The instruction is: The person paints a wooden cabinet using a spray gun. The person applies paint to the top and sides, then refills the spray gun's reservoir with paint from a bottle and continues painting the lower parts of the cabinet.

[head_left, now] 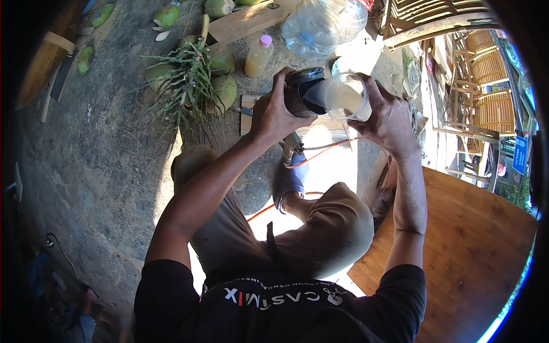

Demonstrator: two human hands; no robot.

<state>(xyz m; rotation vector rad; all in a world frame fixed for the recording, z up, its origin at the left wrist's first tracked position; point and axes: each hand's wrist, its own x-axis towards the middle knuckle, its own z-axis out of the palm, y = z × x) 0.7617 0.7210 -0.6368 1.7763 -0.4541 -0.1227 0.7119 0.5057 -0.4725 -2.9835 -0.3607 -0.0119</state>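
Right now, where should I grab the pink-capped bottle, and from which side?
Probably round the middle of the plastic bottle, below the pink cap, coming from the side nearest you. It seems to stand upright, and its body is wider than the cap. Green coconuts sit close on its left, and a big clear jug lies past its right.

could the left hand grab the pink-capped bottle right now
Probably not: the left hand is gripping a dark container, though the bottle stands close, just beyond it.
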